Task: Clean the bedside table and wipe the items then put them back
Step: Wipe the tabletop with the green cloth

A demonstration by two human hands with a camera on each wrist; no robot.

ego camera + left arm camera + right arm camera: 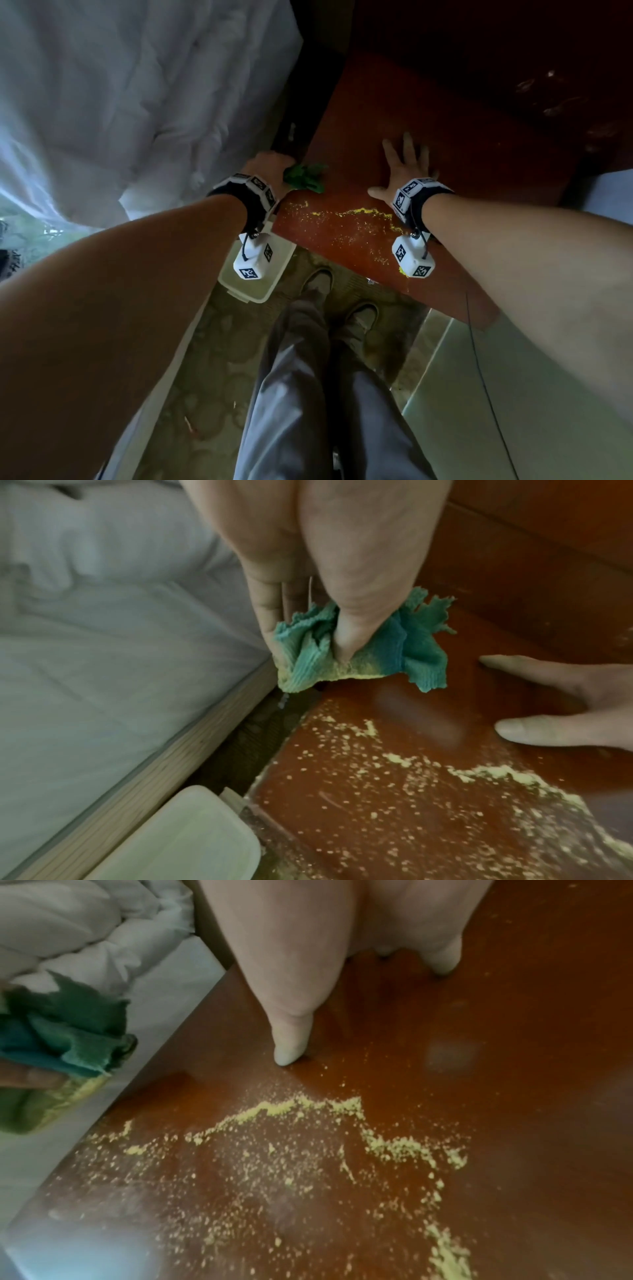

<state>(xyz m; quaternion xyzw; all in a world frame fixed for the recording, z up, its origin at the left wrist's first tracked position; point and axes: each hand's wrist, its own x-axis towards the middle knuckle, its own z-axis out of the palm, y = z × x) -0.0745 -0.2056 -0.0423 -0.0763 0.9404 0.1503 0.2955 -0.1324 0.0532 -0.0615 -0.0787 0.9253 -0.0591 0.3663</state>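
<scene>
1. Nearest the person, below the near-left corner of the surface point(428, 113), a pale plastic container point(270, 284) sits on the floor beside the bed point(120, 85). Judging by its place under that corner, it is there to catch whatever is swept off the edge.

2. On the surface, just beyond that near edge, yellow powder point(301, 1110) lies in a ragged line with loose specks scattered on the near side. The line reads as a ridge left by a wiping pass, so cleaning looks under way and not finished.

3. Past the powder, the right hand point(404, 171) lies flat on the surface, fingers spread and straight, gripping nothing. It probably steadies the person while leaning in. The powder line is just on the near side of its thumb.

4. To the left of the powder, at the surface's left edge next to the bed, the left hand point(325, 574) is curled around a bunched green cloth point(359, 647), thumb pressed into the folds. The cloth's lower hem is caked yellow, so it has picked up powder. It hangs over the gap between surface and bed.

5. Farther back the surface is dark; pale smudges show there, and I cannot tell what they are.
</scene>
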